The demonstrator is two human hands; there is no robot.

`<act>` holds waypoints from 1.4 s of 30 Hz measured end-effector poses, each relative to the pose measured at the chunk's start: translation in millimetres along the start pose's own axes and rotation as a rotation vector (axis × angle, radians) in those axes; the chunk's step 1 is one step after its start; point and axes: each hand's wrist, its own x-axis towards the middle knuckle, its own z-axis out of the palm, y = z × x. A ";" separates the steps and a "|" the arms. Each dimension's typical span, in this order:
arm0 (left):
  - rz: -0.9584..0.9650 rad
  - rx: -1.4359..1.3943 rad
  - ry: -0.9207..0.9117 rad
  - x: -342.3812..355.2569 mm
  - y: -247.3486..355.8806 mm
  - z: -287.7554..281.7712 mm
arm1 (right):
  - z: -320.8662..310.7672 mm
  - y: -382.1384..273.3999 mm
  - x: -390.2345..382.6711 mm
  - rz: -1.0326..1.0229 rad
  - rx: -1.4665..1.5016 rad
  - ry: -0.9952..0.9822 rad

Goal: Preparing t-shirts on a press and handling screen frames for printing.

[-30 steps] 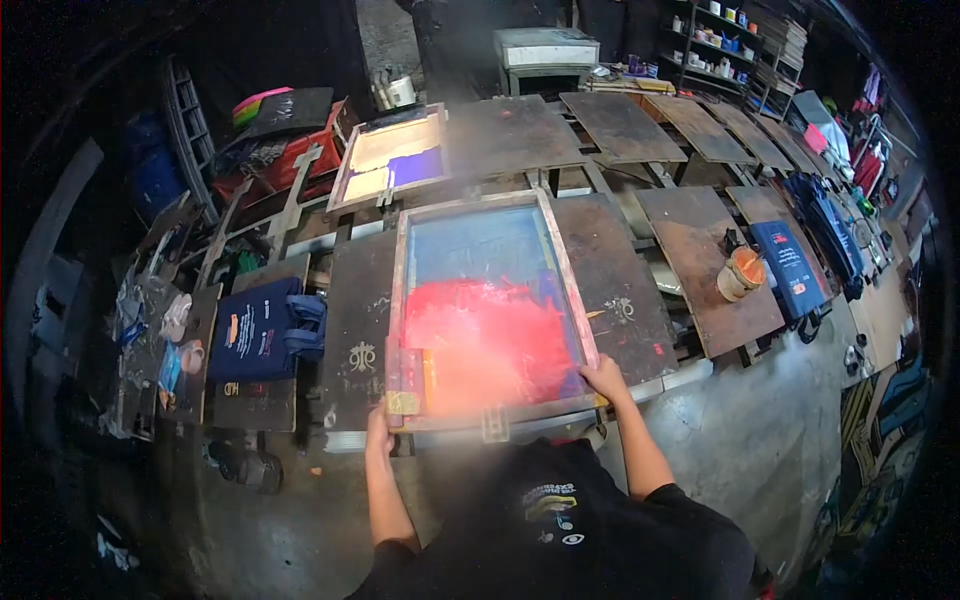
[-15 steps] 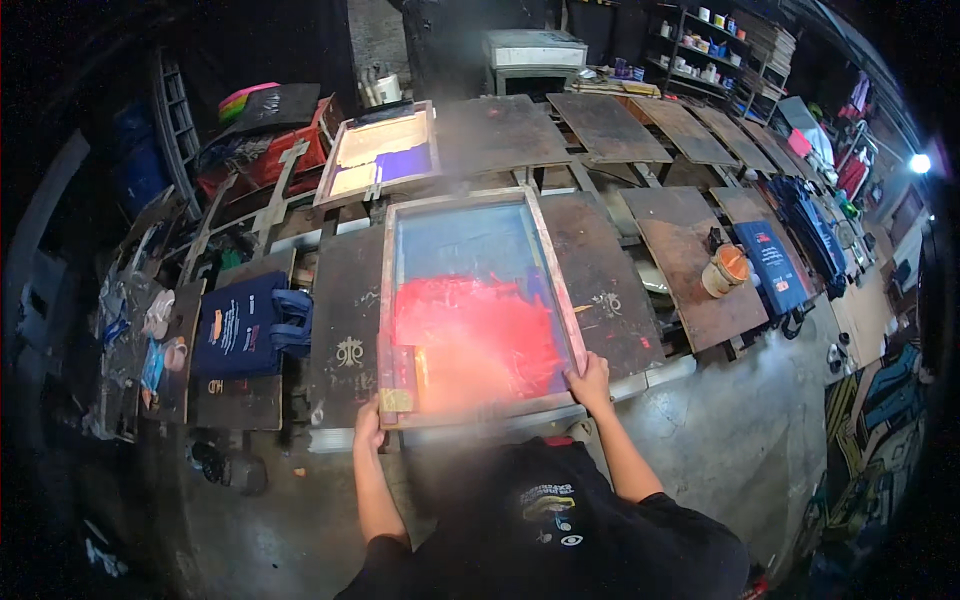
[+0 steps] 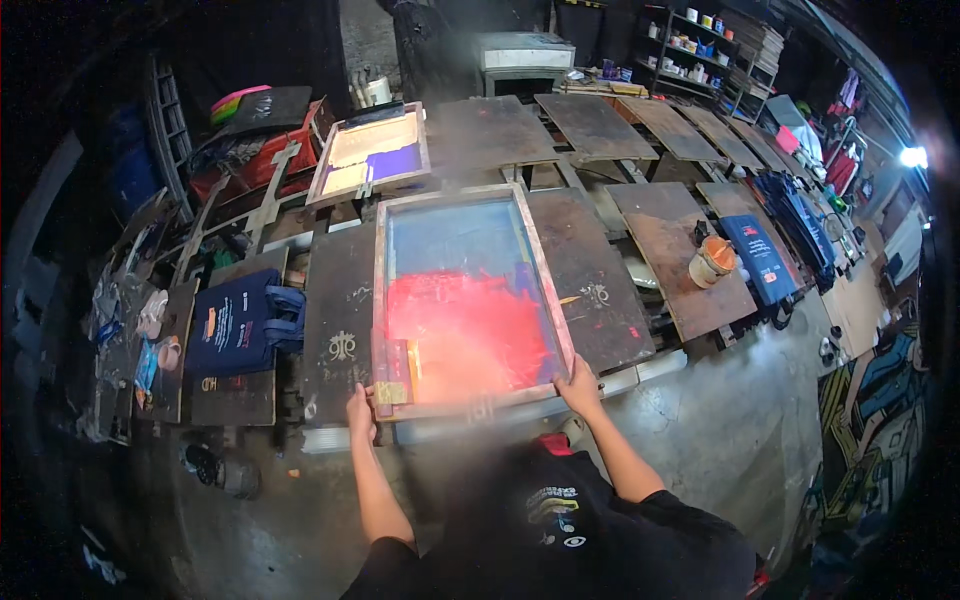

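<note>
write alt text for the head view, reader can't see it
The right hand grips the near right corner of a wood-framed printing screen smeared with red ink; the left hand is at the near left corner. A navy tote bag lies left, an orange-topped tub stands right.

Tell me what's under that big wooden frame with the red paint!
A dark board shows left of the wooden frame, another dark board on its right. What's straight underneath can't be seen: the bluish screen and red paint cover it.
</note>
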 end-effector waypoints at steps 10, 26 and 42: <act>0.192 -0.027 0.236 22.0 -5.3 -18.4 | -63.1 -15.8 -33.1 -0.047 0.098 0.188; 0.615 0.273 0.471 -125.2 -8.7 55.4 | -62.0 25.7 -82.9 0.060 0.396 0.004; 0.478 0.321 -0.862 -359.2 -104.8 549.6 | -358.6 223.9 -140.7 0.271 0.492 0.236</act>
